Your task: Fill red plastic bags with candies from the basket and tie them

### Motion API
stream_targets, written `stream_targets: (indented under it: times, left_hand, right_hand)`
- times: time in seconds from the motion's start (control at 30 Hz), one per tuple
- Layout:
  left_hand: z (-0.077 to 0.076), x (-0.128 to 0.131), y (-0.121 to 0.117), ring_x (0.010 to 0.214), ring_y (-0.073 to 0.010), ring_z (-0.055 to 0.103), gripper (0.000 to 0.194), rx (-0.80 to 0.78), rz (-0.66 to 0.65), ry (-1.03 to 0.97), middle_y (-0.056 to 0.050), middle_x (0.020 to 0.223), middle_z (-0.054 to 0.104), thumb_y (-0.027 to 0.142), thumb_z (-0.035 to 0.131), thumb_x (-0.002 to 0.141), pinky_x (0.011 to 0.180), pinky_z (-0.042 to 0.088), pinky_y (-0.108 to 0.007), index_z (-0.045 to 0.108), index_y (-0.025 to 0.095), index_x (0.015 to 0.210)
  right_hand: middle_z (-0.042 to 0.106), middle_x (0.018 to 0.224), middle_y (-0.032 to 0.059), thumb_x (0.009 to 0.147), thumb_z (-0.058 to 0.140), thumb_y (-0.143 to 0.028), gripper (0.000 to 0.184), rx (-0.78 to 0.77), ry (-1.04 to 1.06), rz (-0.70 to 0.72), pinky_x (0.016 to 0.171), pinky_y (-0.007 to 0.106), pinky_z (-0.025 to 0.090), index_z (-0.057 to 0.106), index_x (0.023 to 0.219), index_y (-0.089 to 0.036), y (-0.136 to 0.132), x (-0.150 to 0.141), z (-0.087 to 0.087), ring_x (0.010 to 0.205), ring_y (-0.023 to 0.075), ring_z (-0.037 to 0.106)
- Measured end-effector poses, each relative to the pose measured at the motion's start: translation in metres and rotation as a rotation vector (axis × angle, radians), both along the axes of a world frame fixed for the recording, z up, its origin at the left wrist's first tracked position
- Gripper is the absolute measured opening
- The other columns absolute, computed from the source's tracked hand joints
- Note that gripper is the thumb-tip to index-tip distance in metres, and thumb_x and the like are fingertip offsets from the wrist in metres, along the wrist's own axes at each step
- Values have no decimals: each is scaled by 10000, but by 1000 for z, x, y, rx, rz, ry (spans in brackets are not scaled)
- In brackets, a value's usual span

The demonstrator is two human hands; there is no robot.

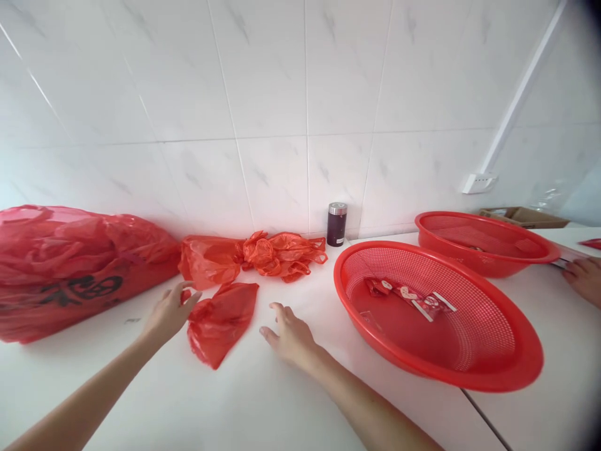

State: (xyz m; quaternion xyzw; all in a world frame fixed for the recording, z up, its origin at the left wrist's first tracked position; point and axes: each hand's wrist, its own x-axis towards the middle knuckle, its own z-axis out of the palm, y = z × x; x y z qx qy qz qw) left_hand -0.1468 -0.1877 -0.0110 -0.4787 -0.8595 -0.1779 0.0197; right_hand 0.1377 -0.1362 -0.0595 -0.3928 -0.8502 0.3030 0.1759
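Left hand (173, 308): at centre-left, fingers loosely curled, beside the left edge of the small red bag (221, 321); whether it pinches plastic cannot be told. Right hand (290, 332): at lower centre, fingers spread, holding nothing, with bare white table (235, 407) between it and the basket (436, 319) (red, its rim tilted) at centre-right. Open table also spans bottom centre.

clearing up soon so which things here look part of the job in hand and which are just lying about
Likely the job:
- small red bag, between left hand and open right hand
- perhaps near basket with packets

Probably lying about:
- dark tumbler
- cardboard box
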Motion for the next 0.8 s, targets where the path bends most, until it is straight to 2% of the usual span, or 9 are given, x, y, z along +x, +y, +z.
stream_targets:
  times: [0.07, 0.13, 0.2, 0.3, 0.37, 0.47, 0.53, 0.67, 0.8]
  left_hand:
    - [5, 6, 1, 1232, -337, 465, 559, 5, -17, 39, -157, 1310, 534, 538, 368, 859, 986, 365, -447, 449, 205, 1301]
    - [4, 9, 3, 1238, -390, 454, 557, -54, -49, 20, -172, 1312, 540, 565, 422, 816, 978, 362, -499, 523, 202, 1226]
    - [-2, 15, 5, 1048, -399, 596, 548, -155, -84, -68, -186, 1130, 652, 584, 490, 762, 840, 457, -481, 594, 176, 1113]
    - [-13, 32, 0, 814, -302, 671, 451, -240, -182, -201, -135, 951, 711, 475, 541, 755, 675, 498, -356, 577, 173, 1087]
    - [-15, 51, -9, 797, -227, 665, 348, -236, -278, -254, -63, 970, 715, 357, 505, 788, 672, 488, -288, 531, 225, 1109]
    - [-3, 82, -27, 781, -170, 636, 242, -201, -377, -291, 25, 981, 700, 273, 452, 817, 695, 470, -257, 510, 293, 1051]
    - [7, 100, -39, 797, -168, 618, 201, -157, -427, -298, 37, 960, 680, 245, 431, 823, 724, 459, -267, 510, 295, 1001]
    - [10, 120, -53, 804, -163, 611, 238, -130, -512, -259, 34, 966, 653, 169, 368, 830, 729, 451, -280, 487, 293, 996]
    - [-1, 118, -60, 785, -211, 635, 255, -228, -538, -17, -19, 1045, 643, 319, 325, 925, 670, 451, -334, 444, 284, 1148]
  right_hand:
    - [533, 1209, 150, 900, 430, -443, 531, 20, -6, 40, 833, 421, 469, 400, 1373, -202, 2, -11, -2, 1004, 287, 613]
    - [556, 1169, 124, 867, 491, -416, 447, 45, -26, 99, 832, 415, 466, 531, 1274, -232, -6, -14, -6, 966, 281, 623]
    - [586, 1116, 92, 833, 545, -428, 357, 42, -50, 188, 825, 397, 465, 642, 1133, -261, -18, -11, -8, 912, 265, 633]
    - [638, 957, 31, 804, 592, -450, 237, -39, 3, 327, 740, 317, 473, 708, 928, -285, -27, -2, -4, 765, 196, 635]
    - [643, 894, 18, 834, 566, -383, 177, 2, 155, 237, 729, 284, 461, 689, 870, -259, -21, 2, 3, 761, 173, 620]
    - [630, 1020, 81, 891, 484, -342, 219, 188, 378, -140, 850, 336, 428, 615, 995, -200, 0, 3, 13, 966, 221, 579]
    - [625, 1067, 124, 896, 477, -426, 315, 117, 406, -255, 878, 395, 414, 581, 1055, -174, 12, 0, 16, 1021, 264, 561]
    - [686, 847, 72, 852, 537, -508, 346, -168, 390, -143, 751, 361, 479, 612, 962, -188, 15, -10, 9, 813, 234, 642]
    - [705, 942, 47, 917, 457, -386, 285, -249, 649, -41, 752, 289, 502, 547, 1116, -202, 7, -13, 8, 797, 157, 667]
